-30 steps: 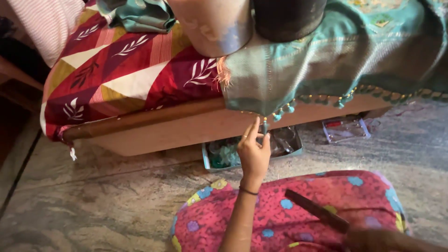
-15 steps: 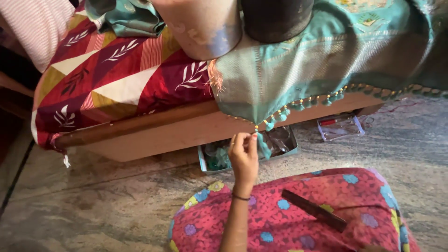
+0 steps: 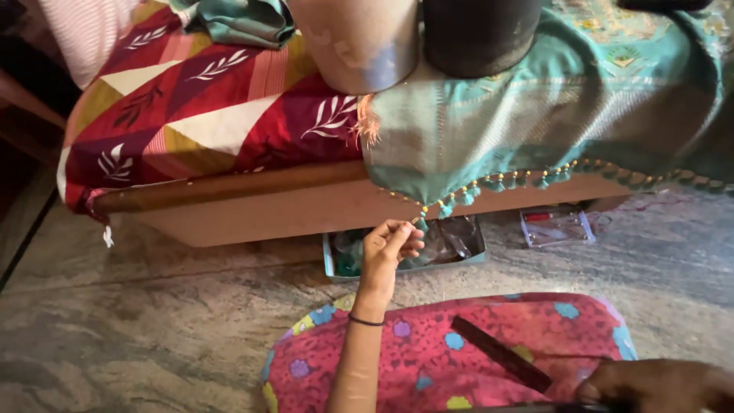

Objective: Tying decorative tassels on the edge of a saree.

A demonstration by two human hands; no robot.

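Note:
A teal cloth (image 3: 535, 130) with a beaded, tasselled fringe hangs over the edge of a bed. My left hand (image 3: 391, 246) is raised to the fringe, its fingertips pinched on a small tassel (image 3: 420, 222) at the cloth's lowest corner. A thin dark band sits on that wrist. My right hand (image 3: 659, 386) rests at the lower right on a pink flowered cushion (image 3: 428, 359). It lies by the end of a long dark flat stick (image 3: 501, 353). I cannot make out its grip.
The bed has a red, white and yellow patterned cover (image 3: 206, 115) and a wooden side board (image 3: 252, 210). A pale cylinder (image 3: 359, 38) and a dark one (image 3: 482, 34) stand on the bed. Under its edge sit a blue tray (image 3: 451, 245) and a clear plastic box (image 3: 556, 227) on the stone floor.
My left hand stayed pinched at the fringe corner and shifted a little to the left. My right hand left the view, then returned at the lower right.

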